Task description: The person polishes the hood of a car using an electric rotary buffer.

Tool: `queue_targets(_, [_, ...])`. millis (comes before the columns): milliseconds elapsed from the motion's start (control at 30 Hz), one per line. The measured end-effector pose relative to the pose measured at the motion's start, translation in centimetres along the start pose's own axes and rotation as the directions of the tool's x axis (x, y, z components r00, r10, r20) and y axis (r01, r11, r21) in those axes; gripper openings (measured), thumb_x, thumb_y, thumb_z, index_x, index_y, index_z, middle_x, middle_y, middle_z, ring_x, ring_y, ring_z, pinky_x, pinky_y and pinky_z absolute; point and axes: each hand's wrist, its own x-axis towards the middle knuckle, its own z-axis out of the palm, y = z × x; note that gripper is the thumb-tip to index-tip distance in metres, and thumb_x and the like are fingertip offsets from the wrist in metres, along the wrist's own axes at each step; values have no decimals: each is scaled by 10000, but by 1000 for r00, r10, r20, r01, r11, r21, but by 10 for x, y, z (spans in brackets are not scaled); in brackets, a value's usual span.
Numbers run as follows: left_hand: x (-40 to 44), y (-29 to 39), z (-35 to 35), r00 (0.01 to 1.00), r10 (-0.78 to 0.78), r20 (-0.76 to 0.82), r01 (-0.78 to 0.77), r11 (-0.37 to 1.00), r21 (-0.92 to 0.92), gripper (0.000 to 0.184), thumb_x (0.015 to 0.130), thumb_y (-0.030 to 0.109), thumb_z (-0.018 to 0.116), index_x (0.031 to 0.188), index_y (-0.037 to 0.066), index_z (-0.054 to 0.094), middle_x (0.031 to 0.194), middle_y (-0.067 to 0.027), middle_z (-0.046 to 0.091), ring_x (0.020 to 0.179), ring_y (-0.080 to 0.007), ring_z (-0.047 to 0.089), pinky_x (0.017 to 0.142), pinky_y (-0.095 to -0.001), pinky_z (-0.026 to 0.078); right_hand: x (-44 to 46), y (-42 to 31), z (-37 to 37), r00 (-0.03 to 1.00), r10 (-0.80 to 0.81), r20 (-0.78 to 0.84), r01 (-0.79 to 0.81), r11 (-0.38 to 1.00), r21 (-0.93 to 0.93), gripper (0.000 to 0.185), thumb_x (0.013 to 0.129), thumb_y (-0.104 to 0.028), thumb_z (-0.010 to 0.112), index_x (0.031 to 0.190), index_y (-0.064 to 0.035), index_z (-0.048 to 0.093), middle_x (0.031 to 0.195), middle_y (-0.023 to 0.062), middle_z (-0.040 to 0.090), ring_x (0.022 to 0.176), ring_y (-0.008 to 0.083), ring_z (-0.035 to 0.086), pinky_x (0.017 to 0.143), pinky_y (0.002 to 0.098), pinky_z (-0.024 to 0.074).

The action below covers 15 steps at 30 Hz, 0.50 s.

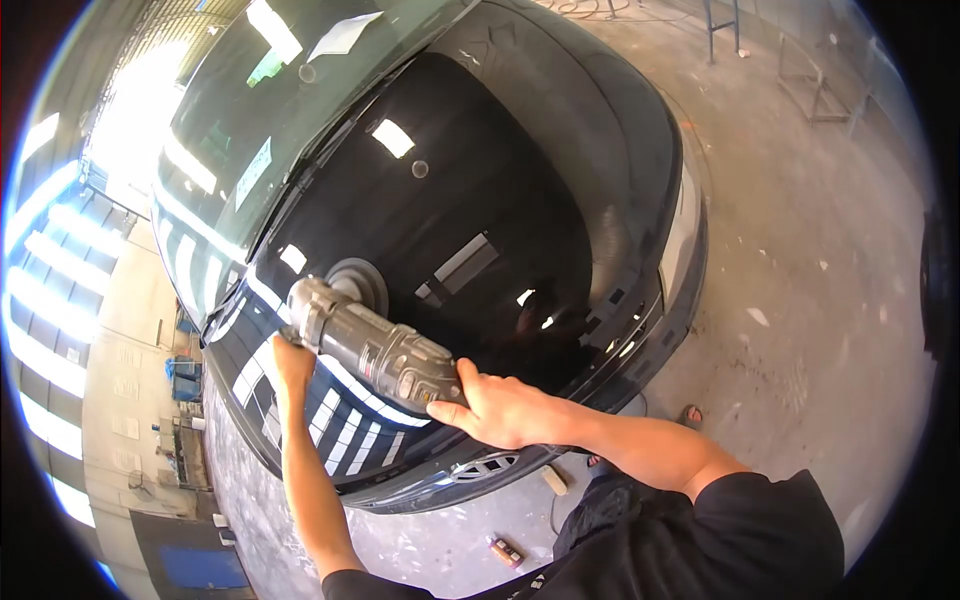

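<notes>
Gripping polisher (370, 345) over hood (500, 190), with left hand (290, 362) wrapped at front and right hand (505, 410) clamped at rear. Judged to be buffing, with pad (368, 283) apparently on hood, toward windshield (290, 110). Calls next, by judgement, for level pad and even pressure

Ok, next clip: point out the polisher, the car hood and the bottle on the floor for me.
Polisher (368, 345): head view, middle of its body.
Car hood (490, 180): head view, bare dark panel.
Bottle (506, 551): head view, middle of its side.
</notes>
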Motion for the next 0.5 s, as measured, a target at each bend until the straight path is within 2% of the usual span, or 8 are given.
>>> queue_targets(33, [5,41,-7,996,-77,36,69,980,184,389,809,362,745,842,-25,726,755,-254,697,745,-396,716,684,-455,535,-6,2,-10,1000,2,-2,-2,1000,6,880,1004,-625,389,1400,154,286,1041,356,658,994,468,666,885,489,522])
queue_targets(100, [35,38,19,997,-14,74,6,995,99,394,805,372,740,843,-20,732,744,-251,694,739,-398,716,684,-457,534,-18,6,-33,997,-3,-74,7,999,48,813,1013,-619,368,1258,157,376,1009,361,659,984,481,667,893,521,525])
queue_targets(167, [40,105,14,995,-38,90,25,989,148,391,799,380,738,863,-6,742,761,-251,698,770,-413,712,699,-463,539,-27,10,-54,995,18,-98,-10,996,83,817,1011,-632,361,1249,149,387,987,350,665,960,480,673,862,515,534])
queue_targets(200, [54,110,25,996,-9,93,-6,987,163,400,792,392,739,859,-2,745,789,-268,697,800,-426,709,724,-477,547,-29,16,-60,989,8,-146,5,996,90,819,1010,-634,361,1247,150,391,973,344,670,950,481,675,855,509,537])
queue_targets(233, [66,121,33,997,24,67,-40,965,258,408,776,392,745,842,-10,742,818,-288,692,826,-440,703,756,-485,554,-31,22,-64,981,-1,-192,21,995,98,821,1010,-635,361,1246,150,395,958,337,675,939,482,677,847,503,539])
queue_targets(333, [81,177,41,995,76,60,-89,960,264,406,762,372,743,827,-29,735,831,-303,686,844,-455,694,776,-493,557,-40,30,-89,968,43,-249,-10,991,134,825,1007,-640,366,1239,151,404,948,340,674,949,484,675,851,499,535])
queue_targets(400, [88,215,43,981,144,129,-177,937,301,434,797,405,718,858,-24,734,838,-292,694,866,-448,696,760,-504,547,-44,36,-105,959,56,-278,-14,988,151,830,1005,-643,366,1237,153,406,947,343,672,954,488,672,857,499,532])
queue_targets(500, [102,249,55,974,174,146,-211,933,291,458,800,425,714,838,-32,729,845,-293,694,859,-450,696,753,-505,546,-53,43,-123,950,97,-297,-40,980,193,853,999,-654,367,1237,164,405,950,356,665,976,494,664,871,499,524])
